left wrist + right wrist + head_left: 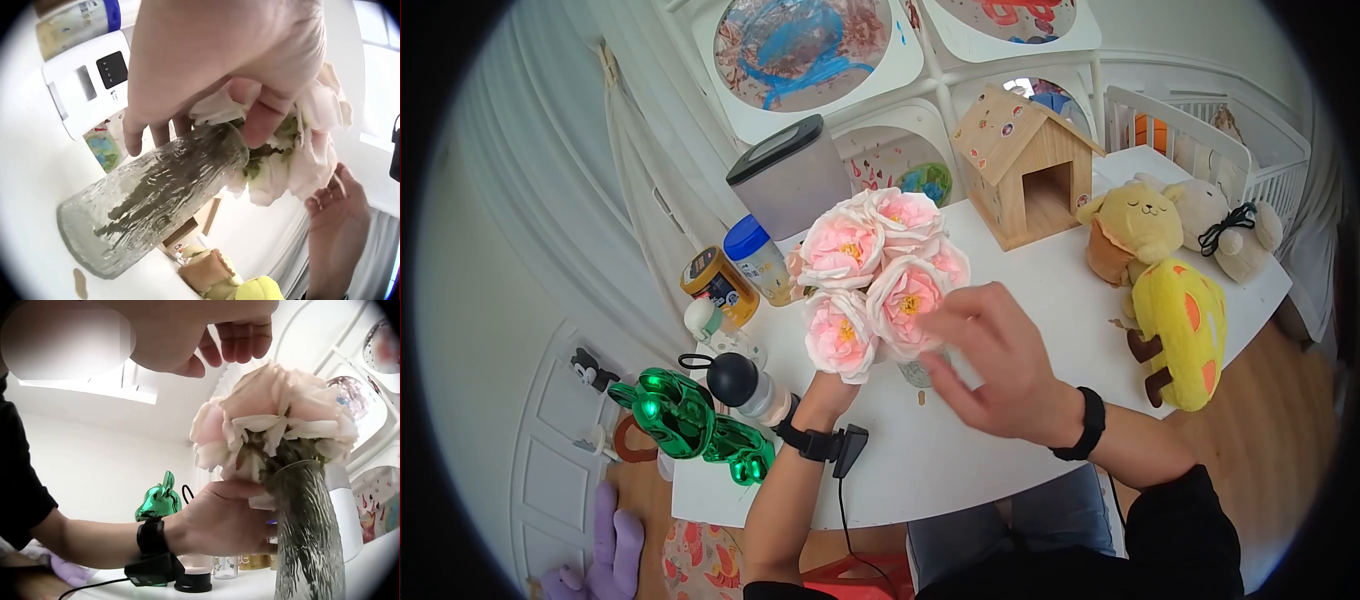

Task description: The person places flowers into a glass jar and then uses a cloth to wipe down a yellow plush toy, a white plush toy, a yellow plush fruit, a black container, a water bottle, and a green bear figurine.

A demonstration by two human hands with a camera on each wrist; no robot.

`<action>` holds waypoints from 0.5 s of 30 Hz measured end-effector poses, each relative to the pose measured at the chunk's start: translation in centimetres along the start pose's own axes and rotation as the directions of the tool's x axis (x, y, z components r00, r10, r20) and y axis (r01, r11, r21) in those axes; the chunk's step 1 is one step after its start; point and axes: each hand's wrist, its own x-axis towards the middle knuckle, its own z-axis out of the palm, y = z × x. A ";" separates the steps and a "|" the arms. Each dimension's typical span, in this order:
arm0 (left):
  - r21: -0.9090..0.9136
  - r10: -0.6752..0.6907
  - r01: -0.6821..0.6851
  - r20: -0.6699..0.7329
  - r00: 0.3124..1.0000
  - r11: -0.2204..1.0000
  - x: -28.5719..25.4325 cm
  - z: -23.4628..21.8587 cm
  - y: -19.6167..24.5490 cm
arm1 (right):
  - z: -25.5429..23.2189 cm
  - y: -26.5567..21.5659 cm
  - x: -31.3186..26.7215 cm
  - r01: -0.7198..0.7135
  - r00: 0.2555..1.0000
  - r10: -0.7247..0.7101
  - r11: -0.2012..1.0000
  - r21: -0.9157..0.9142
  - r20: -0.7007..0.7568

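Pink-white roses [908, 300] with yellow centres stand in a textured clear glass vase [150, 200] on the white table. My left hand [832, 394] grips the vase near its rim, thumb by the stems in the left wrist view; the petals cover much of this hand from above. In the right wrist view the left hand [225, 519] is beside the vase neck [306, 519]. My right hand [1005, 370] is raised at the near right side of the bouquet, fingers loosely bent and holding nothing. Whether its fingertips touch a petal I cannot tell.
Left of the vase stand a green shiny figure [672, 420], a black-capped bottle [735, 380], a yellow-brown can [722, 287] and a blue-lidded jar [760, 262]. Behind are a grey container [790, 185] and a wooden house [1005, 150]. Plush toys [1185, 330] lie at the right.
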 end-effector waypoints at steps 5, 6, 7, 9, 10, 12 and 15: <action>0.098 0.006 -0.008 0.016 1.000 0.995 -0.4 0.3 1.8 | 1.7 0.0 0.3 0.313 0.938 -0.281 0.939 -0.144 0.204; 0.102 0.008 -0.010 0.016 1.000 0.995 -0.3 0.5 2.4 | 1.7 0.3 0.3 0.289 0.937 -0.239 0.941 -0.178 0.255; 0.110 0.039 -0.038 -0.006 0.999 0.993 -0.1 1.0 3.2 | 1.7 0.4 0.3 0.293 0.936 -0.244 0.940 -0.176 0.254; 0.143 0.066 -0.062 -0.025 0.998 0.988 -0.1 1.3 3.5 | 1.4 0.7 0.0 0.276 0.949 -0.236 0.943 -0.186 0.209; 0.140 0.062 -0.057 -0.028 0.998 0.989 -0.2 1.4 3.5 | 1.1 0.9 -0.2 0.274 0.948 -0.234 0.944 -0.183 0.214; 0.059 0.011 -0.007 -0.060 0.998 0.998 -0.2 1.8 3.6 | 0.3 1.3 -0.4 0.217 0.953 -0.178 0.966 -0.142 0.246; 0.247 0.208 -0.164 -0.165 0.964 0.955 0.5 2.8 2.9 | -1.7 1.7 -0.6 0.080 0.978 -0.058 0.991 -0.106 0.201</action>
